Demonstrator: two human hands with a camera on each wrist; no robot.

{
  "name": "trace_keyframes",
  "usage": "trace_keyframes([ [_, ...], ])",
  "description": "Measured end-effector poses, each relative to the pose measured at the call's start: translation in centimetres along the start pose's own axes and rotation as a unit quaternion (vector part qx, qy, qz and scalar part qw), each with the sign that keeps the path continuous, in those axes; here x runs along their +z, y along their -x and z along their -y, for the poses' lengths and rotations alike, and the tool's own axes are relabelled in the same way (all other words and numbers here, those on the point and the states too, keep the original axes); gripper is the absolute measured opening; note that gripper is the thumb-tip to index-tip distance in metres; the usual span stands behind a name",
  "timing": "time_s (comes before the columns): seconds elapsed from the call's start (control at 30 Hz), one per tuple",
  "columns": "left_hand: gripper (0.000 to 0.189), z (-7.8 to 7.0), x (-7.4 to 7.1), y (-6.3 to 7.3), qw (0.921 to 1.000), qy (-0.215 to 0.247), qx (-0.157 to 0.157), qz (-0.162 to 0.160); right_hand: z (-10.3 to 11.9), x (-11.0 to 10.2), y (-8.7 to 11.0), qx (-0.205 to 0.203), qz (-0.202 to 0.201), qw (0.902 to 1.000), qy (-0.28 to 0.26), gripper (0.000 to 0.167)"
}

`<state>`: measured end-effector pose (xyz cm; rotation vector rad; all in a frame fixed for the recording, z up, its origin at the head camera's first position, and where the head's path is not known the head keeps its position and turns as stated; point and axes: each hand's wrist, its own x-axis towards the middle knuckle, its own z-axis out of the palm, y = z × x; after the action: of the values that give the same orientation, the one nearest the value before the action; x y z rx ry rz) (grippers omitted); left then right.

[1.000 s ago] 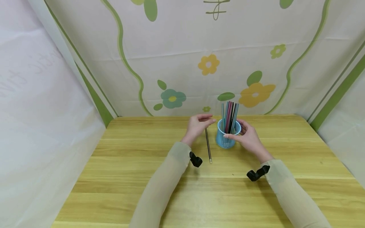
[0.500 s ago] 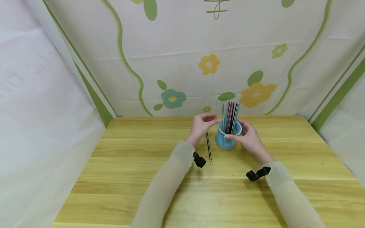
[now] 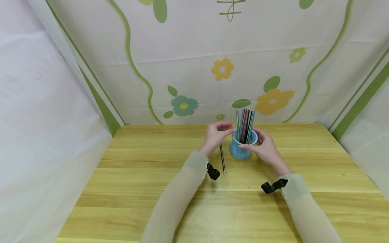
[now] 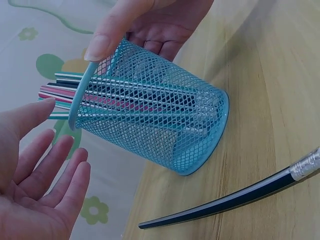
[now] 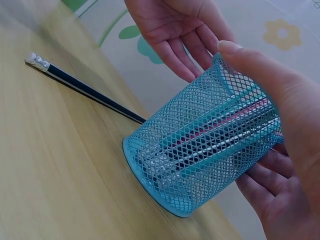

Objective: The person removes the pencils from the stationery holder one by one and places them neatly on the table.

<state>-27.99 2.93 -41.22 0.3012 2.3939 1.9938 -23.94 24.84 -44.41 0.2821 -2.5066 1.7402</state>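
A light blue wire-mesh pencil cup [image 3: 235, 151] stands upright near the back of the table, holding several striped pencils [image 3: 244, 125] in teal, pink and black. My right hand [image 3: 268, 150] grips its right side, thumb [image 5: 231, 48] over the near rim and fingers behind. At the cup's left rim is my left hand [image 3: 213, 136], fingers [image 4: 62, 185] loosely extended with nothing held. Its thumb tip [image 4: 46, 106] is beside the pencil tops; whether it touches them I cannot tell. A single black pencil [image 3: 223, 160] lies left of the cup, its far end hidden under my left hand in the head view.
The wooden table [image 3: 130, 189] reaches back to a white cloth wall [image 3: 188, 47] printed with flowers. Cloth walls also rise at the left and right. Each wrist wears a small black camera mount [image 3: 213, 172].
My left hand has moved slightly right, from a little short of the cup to its left rim. The right hand keeps its grip on the cup, and the loose pencil lies where it was.
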Motion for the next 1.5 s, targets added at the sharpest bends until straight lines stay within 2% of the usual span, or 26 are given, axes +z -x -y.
trace_keyframes([
  [0.43,0.032,0.4,0.8,-0.7,0.9999,-0.005,0.001,0.011,-0.1,-0.1,0.0,0.003,0.0,1.0,0.002,0.091],
  [0.83,0.024,0.9,1.9,-1.0,0.9997,-0.022,0.007,0.007,-0.1,-0.1,-0.1,-0.002,-0.003,1.0,0.003,0.088],
  [1.5,0.02,0.6,2.0,-1.0,0.9983,-0.045,0.037,0.01,0.0,0.1,0.1,-0.007,0.001,0.9999,-0.011,0.086],
])
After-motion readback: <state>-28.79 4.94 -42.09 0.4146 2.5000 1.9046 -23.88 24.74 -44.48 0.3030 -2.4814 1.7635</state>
